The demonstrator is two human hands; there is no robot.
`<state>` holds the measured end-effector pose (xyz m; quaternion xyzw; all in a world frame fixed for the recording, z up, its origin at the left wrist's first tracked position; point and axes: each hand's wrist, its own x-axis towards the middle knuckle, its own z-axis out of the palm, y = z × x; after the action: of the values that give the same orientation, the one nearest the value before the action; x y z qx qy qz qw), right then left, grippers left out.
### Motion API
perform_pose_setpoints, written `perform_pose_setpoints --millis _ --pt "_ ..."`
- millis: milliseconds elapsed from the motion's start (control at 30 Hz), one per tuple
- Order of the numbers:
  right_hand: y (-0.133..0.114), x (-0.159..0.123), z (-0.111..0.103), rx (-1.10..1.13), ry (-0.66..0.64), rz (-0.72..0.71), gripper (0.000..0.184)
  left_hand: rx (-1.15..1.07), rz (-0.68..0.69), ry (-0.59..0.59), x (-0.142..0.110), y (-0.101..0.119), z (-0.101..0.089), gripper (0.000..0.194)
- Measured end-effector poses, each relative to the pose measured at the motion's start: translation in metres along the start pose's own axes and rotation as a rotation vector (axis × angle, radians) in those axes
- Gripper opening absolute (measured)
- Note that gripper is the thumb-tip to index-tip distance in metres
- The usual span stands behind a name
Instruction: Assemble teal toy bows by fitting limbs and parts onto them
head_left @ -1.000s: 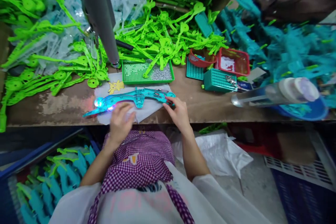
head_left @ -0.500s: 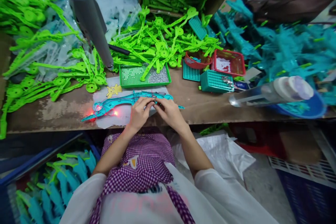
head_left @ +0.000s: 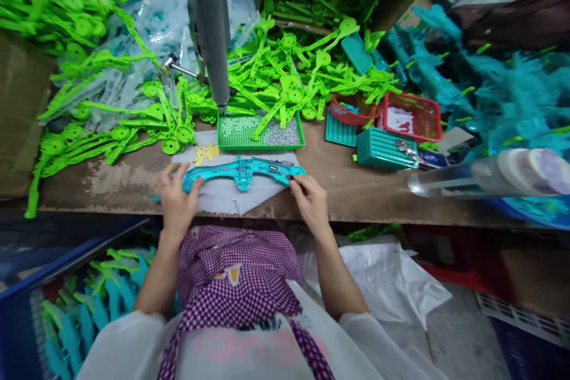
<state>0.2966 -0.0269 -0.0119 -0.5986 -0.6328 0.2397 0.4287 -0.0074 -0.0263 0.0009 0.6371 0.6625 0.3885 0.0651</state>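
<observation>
A turquoise plastic bow-shaped part (head_left: 243,177) lies crosswise on a pale cloth (head_left: 218,205), thin wires running along its upper side. Over its left end is my left hand (head_left: 177,197), the fingers curled round it and the thumb apart on the near side; that end is largely covered. My right hand (head_left: 312,202) is at the right end, thumb and forefinger pinched at a small dark part (head_left: 290,177) by the wires. Behind the bow part stands a green tray (head_left: 260,147) of small silvery pieces, below a hanging grey power screwdriver (head_left: 209,41).
Bright green plastic parts (head_left: 289,71) are heaped along the back. To the right stand a red basket (head_left: 439,116), a turquoise basket (head_left: 385,154) and a clear bottle (head_left: 467,173). A blue crate (head_left: 66,267) of turquoise and green parts is below the table edge at left.
My hands, together over the bow part's right half before, are now apart: the left has gone to the left end. The red lights glowing there no longer show. The view has shifted left.
</observation>
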Motion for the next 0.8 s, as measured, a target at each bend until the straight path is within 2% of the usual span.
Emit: perform_pose_setpoints --millis 67,133,167,200,233,300,367,433,533,567,633,700,733,800 --pt "-0.004 -0.01 -0.001 -0.069 0.17 0.031 0.03 0.185 -0.067 -0.091 0.004 -0.029 -0.019 0.039" --pt "-0.019 -0.02 0.005 -0.126 0.344 0.003 0.039 0.22 -0.075 -0.204 0.009 -0.048 -0.026 0.034" --pt "-0.029 -0.024 0.011 -0.133 0.376 -0.04 0.04 0.193 -0.069 -0.233 0.011 -0.054 -0.026 0.031" --pt "-0.04 -0.026 0.019 -0.124 0.347 -0.11 0.037 0.155 -0.066 -0.24 0.013 -0.059 -0.025 0.028" --pt "-0.05 -0.027 0.03 -0.105 0.254 -0.198 0.032 0.118 -0.068 -0.23 0.016 -0.062 -0.023 0.026" --pt "-0.065 -0.026 0.053 -0.069 -0.04 -0.384 0.022 0.064 -0.079 -0.19 0.023 -0.065 -0.021 0.024" --pt "-0.076 -0.02 0.075 -0.055 -0.243 -0.453 0.02 0.023 -0.078 -0.137 0.03 -0.064 -0.024 0.024" --pt "-0.086 -0.015 0.091 -0.027 -0.255 -0.405 0.024 -0.008 -0.048 -0.045 0.034 -0.056 -0.03 0.024" --pt "-0.106 -0.008 0.1 0.084 -0.268 -0.344 0.039 -0.017 0.088 0.058 0.024 -0.027 -0.04 0.018" --pt "-0.114 -0.006 0.1 0.114 -0.323 -0.354 0.043 -0.017 0.175 0.049 0.017 -0.015 -0.042 0.014" --pt "-0.123 -0.001 0.091 0.156 -0.435 -0.37 0.038 -0.036 0.419 0.027 0.001 0.008 -0.044 0.009" --pt "-0.12 0.0 0.068 0.19 -0.44 -0.315 0.03 -0.063 0.558 0.036 -0.014 0.019 -0.044 0.022" --pt "-0.113 -0.001 0.051 0.215 -0.394 -0.238 0.027 -0.065 0.545 0.045 -0.019 0.019 -0.044 0.031" --pt "-0.088 -0.006 0.007 0.268 -0.264 0.016 0.026 -0.04 0.4 0.063 -0.021 0.006 -0.044 0.036"
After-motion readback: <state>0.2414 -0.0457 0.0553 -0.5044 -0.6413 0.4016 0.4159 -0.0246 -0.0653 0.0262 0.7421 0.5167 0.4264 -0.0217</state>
